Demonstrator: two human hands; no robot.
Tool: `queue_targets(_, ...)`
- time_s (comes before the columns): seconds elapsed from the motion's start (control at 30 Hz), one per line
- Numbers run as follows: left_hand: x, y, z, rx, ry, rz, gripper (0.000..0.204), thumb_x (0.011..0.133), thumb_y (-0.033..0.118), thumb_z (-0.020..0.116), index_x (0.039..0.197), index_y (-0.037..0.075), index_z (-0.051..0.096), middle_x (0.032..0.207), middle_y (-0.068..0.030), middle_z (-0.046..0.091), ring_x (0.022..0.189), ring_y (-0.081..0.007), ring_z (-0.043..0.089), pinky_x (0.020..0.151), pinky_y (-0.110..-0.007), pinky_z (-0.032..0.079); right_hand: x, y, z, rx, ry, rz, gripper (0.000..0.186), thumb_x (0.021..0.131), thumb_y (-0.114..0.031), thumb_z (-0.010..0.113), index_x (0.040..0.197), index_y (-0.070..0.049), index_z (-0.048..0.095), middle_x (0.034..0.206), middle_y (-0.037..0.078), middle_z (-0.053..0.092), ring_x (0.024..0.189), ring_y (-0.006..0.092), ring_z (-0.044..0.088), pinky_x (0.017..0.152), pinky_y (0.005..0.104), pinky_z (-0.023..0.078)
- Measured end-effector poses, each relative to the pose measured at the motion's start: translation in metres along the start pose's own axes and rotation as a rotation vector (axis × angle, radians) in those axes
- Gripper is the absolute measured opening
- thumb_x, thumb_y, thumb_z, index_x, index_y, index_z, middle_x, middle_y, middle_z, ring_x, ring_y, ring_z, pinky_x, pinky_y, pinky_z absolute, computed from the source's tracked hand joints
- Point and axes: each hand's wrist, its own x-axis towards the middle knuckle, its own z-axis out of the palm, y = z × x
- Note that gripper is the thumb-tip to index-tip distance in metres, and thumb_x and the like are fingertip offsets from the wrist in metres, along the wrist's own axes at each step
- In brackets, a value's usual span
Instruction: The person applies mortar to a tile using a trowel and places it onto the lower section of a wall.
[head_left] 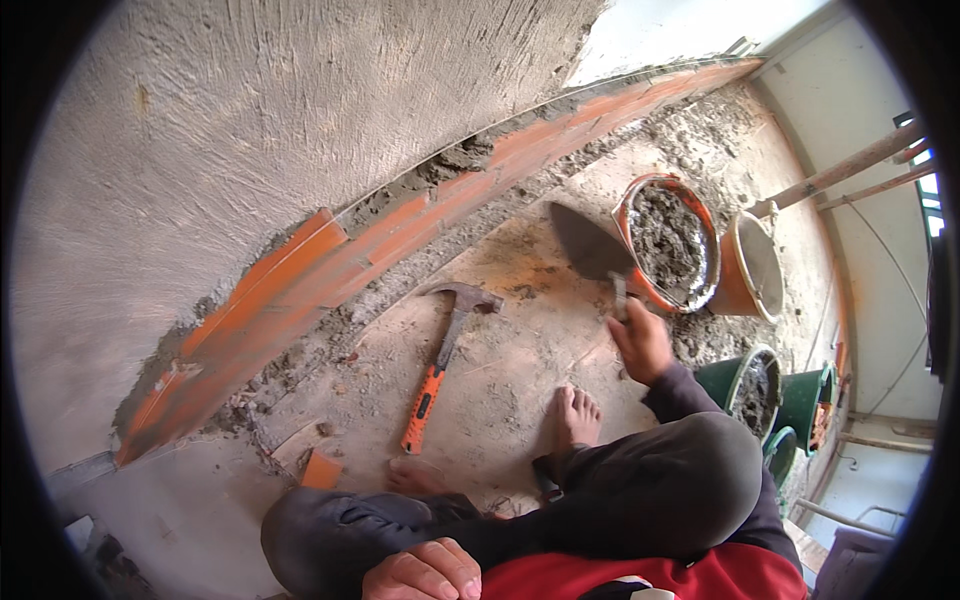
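My right hand (643, 342) grips the handle of a trowel (588, 243). Its dark pointed blade is over the floor, just left of an orange-rimmed bucket (625, 200) holding wet grey mortar (672, 240). Low in the picture, my left hand (425, 572) rests by my bent knee, its fingers loosely curled together and nothing visible in them. A claw hammer (436, 372) with an orange and black handle lies on the floor in front of me. Along the plastered wall runs a low course of orange bricks (395, 235), with grey mortar (440, 170) on part of its top.
A tan bucket (752, 268) stands right of the mortar. Nearer, one green bucket (722, 378) holds grey mix, and another (800, 392) holds orange pieces. A broken tile piece (321, 470) lies near my left knee. Poles (850, 168) lean at the right. My bare feet (575, 415) are beside the hammer.
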Motion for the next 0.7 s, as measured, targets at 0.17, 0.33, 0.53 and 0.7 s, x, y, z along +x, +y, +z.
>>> queue_targets(0.17, 0.000, -0.002, 0.009, -0.002, 0.078, 0.032, 0.054, 0.080, 0.046, 0.070, 0.109, 0.003, 0.056, 0.100, -0.0117, 0.057, 0.088, -0.0215, 0.050, 0.078, -0.034, 0.040, 0.068, 0.010, 0.090, 0.017, 0.071, -0.090, 0.024, 0.089, -0.024, 0.066, 0.092, -0.005, 0.052, 0.081, 0.016, 0.059, 0.072, 0.0396, 0.061, 0.063, 0.0466, 0.048)
queue_targets(0.33, 0.003, -0.009, 0.019, 0.017, 0.079, 0.062, 0.050, 0.082, 0.042, 0.070, 0.111, 0.004, 0.055, 0.103, -0.0108, 0.056, 0.091, -0.0211, 0.049, 0.079, -0.034, 0.039, 0.099, 0.030, 0.106, -0.023, 0.204, -0.141, 0.024, 0.090, -0.025, 0.066, 0.095, -0.005, 0.053, 0.082, 0.015, 0.058, 0.073, 0.0388, 0.060, 0.063, 0.0460, 0.048)
queue_targets(0.53, 0.015, -0.015, 0.029, 0.073, 0.123, 0.024, 0.050, 0.082, 0.041, 0.070, 0.113, 0.004, 0.056, 0.104, -0.0107, 0.055, 0.092, -0.0212, 0.049, 0.080, -0.034, 0.039, 0.117, 0.052, 0.112, 0.020, 0.246, -0.102, 0.024, 0.091, -0.025, 0.066, 0.095, -0.004, 0.054, 0.082, 0.015, 0.058, 0.075, 0.0381, 0.061, 0.063, 0.0458, 0.046)
queue_targets(0.7, 0.027, -0.021, 0.031, 0.115, 0.112, -0.003, 0.050, 0.080, 0.040, 0.069, 0.111, 0.004, 0.056, 0.103, -0.0113, 0.056, 0.091, -0.0216, 0.049, 0.080, -0.035, 0.039, 0.122, 0.047, 0.108, 0.194, 0.274, -0.133, 0.026, 0.096, -0.027, 0.060, 0.094, -0.002, 0.053, 0.076, 0.017, 0.056, 0.068, 0.0380, 0.058, 0.059, 0.0446, 0.043)
